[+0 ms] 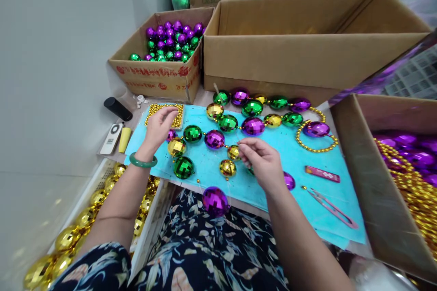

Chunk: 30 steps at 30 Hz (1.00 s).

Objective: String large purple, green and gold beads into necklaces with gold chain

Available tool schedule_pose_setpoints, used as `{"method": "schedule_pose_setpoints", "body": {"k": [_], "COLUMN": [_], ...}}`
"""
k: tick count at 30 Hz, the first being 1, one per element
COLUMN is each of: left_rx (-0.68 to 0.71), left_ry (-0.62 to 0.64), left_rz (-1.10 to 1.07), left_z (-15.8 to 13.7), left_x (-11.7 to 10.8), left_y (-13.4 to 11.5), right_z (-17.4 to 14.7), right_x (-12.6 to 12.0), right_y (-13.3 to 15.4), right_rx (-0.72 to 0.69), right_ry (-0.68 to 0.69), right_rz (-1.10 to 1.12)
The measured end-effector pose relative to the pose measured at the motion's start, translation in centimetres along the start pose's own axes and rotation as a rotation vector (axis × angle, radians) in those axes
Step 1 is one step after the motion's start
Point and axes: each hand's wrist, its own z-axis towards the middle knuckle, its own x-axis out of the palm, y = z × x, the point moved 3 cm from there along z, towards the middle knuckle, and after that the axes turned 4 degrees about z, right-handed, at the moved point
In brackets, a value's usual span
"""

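My left hand (160,128), with a green bangle at the wrist, reaches over a shallow tray of small gold beads (153,111). Its thumb and fingertips are brought together; whether a bead is between them is too small to see. My right hand (261,159) is closed in a pinch above the blue sheet, apparently on a thin clear thread that barely shows. Close to its fingertips are a gold faceted ball (227,168) and another gold ball (233,152). Nearer my lap hangs a large purple ball (215,201). A strand with green (183,168) and purple (214,139) balls curves between my hands.
Finished-looking strands (253,126) lie at the back of the blue sheet (283,145). Pink thread snips (336,209) and a magenta box (322,174) sit right. Cardboard boxes (307,59) stand behind and right; a crate of gold balls (85,217) is at left.
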Motion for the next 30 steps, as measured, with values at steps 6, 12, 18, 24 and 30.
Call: {"method": "schedule_pose_setpoints", "body": {"k": [6, 12, 18, 24, 30], "left_rx": [-0.278, -0.322, -0.355, -0.365, -0.497], "left_ry": [0.023, 0.055, 0.046, -0.073, 0.031], "left_rz": [0.589, 0.552, 0.526, 0.008, -1.032], "left_z": [-1.1, -2.4, -2.3, -3.3, -3.5], "left_x": [-3.8, -2.2, -1.7, -2.1, 0.5], "left_y": [10.5, 13.9, 13.5, 9.0, 3.8], "right_z": [0.9, 3.2, 4.9, 1.9, -1.0], "right_x": [-2.7, -3.2, -3.1, -0.4, 3.0], "right_y": [2.8, 9.5, 16.3, 11.0, 1.0], "right_rx": [-0.2, -0.502, -0.783, -0.51, -0.18], "right_ry": [-0.148, -0.335, -0.359, -0.075, 0.136], "right_rz": [0.02, -0.001, -0.135, -0.292, -0.195]}}
